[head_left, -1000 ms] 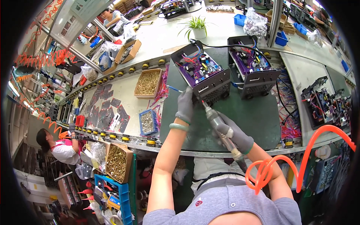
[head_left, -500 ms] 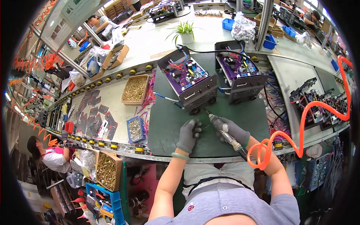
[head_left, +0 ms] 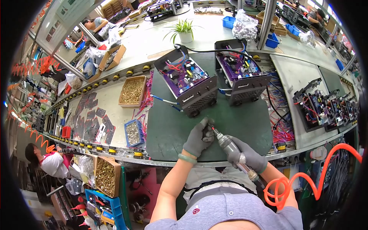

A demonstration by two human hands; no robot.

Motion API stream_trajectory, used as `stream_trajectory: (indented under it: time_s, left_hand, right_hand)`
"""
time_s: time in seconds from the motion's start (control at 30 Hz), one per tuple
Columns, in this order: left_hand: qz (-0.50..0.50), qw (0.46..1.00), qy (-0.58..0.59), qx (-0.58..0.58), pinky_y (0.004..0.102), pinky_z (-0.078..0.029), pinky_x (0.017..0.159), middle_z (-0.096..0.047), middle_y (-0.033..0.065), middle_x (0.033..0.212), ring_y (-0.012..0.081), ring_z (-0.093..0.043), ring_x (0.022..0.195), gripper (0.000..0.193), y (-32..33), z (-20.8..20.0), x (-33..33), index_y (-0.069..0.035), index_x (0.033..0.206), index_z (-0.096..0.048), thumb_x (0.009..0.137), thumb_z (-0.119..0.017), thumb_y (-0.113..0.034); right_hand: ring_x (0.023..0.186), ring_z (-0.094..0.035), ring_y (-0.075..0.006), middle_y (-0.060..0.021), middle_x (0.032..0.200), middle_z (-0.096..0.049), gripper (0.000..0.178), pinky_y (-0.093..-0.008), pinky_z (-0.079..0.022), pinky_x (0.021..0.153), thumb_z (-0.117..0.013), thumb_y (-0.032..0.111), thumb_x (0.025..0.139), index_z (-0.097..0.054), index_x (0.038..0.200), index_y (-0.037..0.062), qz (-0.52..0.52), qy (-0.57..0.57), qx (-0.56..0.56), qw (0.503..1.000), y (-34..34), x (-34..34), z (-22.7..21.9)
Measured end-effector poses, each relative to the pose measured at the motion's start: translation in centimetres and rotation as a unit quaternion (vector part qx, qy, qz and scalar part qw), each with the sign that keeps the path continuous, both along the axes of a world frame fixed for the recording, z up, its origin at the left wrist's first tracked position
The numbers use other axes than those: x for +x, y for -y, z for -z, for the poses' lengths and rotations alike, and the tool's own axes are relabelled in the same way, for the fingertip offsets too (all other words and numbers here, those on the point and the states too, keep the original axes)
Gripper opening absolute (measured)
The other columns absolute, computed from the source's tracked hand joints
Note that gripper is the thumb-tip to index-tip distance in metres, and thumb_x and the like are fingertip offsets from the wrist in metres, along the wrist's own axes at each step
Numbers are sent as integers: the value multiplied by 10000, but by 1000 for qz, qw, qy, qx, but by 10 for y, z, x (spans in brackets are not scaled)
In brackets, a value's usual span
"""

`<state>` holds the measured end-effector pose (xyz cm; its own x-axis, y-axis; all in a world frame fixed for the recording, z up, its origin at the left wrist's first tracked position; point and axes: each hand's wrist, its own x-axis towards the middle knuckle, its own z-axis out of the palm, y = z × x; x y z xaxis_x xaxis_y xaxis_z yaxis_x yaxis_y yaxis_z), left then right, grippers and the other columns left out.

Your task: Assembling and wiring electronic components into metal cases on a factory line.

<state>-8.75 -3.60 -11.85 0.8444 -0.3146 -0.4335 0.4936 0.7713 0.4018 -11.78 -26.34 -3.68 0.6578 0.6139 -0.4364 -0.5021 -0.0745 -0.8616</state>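
Observation:
My right hand (head_left: 248, 156), in a grey glove, is wrapped round a pneumatic screwdriver (head_left: 228, 145) with a grey body and an orange coiled air hose (head_left: 320, 184). The driver slants up and left over a dark green mat (head_left: 165, 138). At its tip, the gloved fingers of my left hand (head_left: 199, 138) are pinched together; whatever lies between them is too small to make out. Beyond my hands stand two black-framed units, the left unit (head_left: 188, 78) and the right unit (head_left: 242, 73), both with purple circuit boards and coloured wires showing. Their vented panels face me.
Left of the mat are a cardboard box of small brass-coloured parts (head_left: 132, 92), a blue bin of silver parts (head_left: 133, 132) and flat dark plates (head_left: 94, 115). More black units (head_left: 324, 105) stand at the right. A potted plant (head_left: 185, 36) sits behind; co-workers are farther off.
My left hand has come up and right to the driver's tip, its fingers now pinched. My right hand has drawn the screwdriver back, lower and to the right. The view has shifted slightly.

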Motion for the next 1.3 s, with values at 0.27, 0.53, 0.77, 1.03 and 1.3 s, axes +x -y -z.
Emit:
stream_trajectory:
  time_s: [0.27, 0.53, 0.77, 1.03, 1.3]
  left_hand:
    - [-33, 999, -9, -14, 192, -354, 489, -518, 3, 831, 80, -460, 673, 195, 8, -21, -5, -66, 1081, -572, 1048, -499, -243]
    - [-8, 987, 29, 157, 205, -314, 447, -526, 17, 796, 76, -452, 604, 252, -2, -44, -2, -56, 987, -539, 1053, -453, -283]
    - [46, 929, 123, 347, 212, -294, 427, -529, 8, 643, 66, -393, 468, 313, -3, -62, -2, -38, 925, -572, 1033, -506, -324]
    - [97, 890, 163, 415, 204, -325, 427, -566, 12, 642, 56, -462, 490, 302, 1, -78, 13, -37, 870, -617, 985, -579, -313]
    - [72, 850, 209, 479, 200, -382, 461, -631, 30, 728, 62, -540, 540, 311, 11, -92, 23, -19, 996, -661, 983, -579, -319]
  right_hand:
    - [742, -551, -102, -54, 980, -524, 819, -253, -491, 637, -678, 196, 767, -331, 1486, 15, -18, -27, 13, 999, 9, 0, -14]
    - [729, -566, -108, -56, 986, -518, 843, -257, -505, 626, -679, 204, 758, -319, 1495, 12, -10, -23, 67, 997, 17, -8, -14]
    - [669, -569, -109, -53, 903, -526, 850, -256, -487, 565, -722, 237, 749, -334, 1472, 16, -10, -41, 85, 996, 15, -8, -18]
    - [762, -596, -167, -77, 1004, -573, 847, -327, -532, 705, -722, 306, 806, -320, 1496, 23, -20, 155, 25, 987, 28, -2, -2]
    - [768, -600, -112, -58, 1006, -604, 829, -266, -525, 667, -735, 188, 773, -353, 1496, 52, -37, -89, 126, 987, 40, 16, -33]
